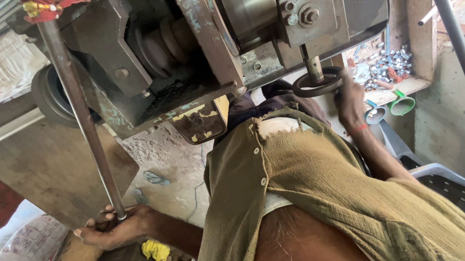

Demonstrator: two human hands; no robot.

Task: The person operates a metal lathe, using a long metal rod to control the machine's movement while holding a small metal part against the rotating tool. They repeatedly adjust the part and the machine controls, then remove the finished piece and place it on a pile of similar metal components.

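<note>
Below the machine [194,51], at its lower left, the left hand [114,228] is wrapped around the bottom end of a long steel rod [81,119]. The grip is closed on the rod, with fingers curled under the end and the thumb on top. The rod slants up from the hand to the machine's top left corner, where red and yellow thread is tied round it.

At the machine's lower right, the right hand [350,103] is on the rim of a dark round handwheel [316,82] hanging from a short shaft under the machine. The grip looks closed on the rim, though the fingers are partly hidden behind it.

The person's olive shirt [324,195] fills the space under the machine, between the two arms.

To do this well, judging by the view: hold the rod in line with its slant, no sideways lean, palm firmly under the end. Work the wheel with the wrist, and mind the loose, torn shirt edge, which is close to the wheel and shaft.

Right of the machine, a ledge carries a pile of small metal fittings [391,65], with a green cup-like piece [402,104] just below. Further down on that side is a grey plastic crate [460,185]. Down left of the machine are printed sacks [22,243], and a yellow rag [154,250] lies near the left wrist.
</note>
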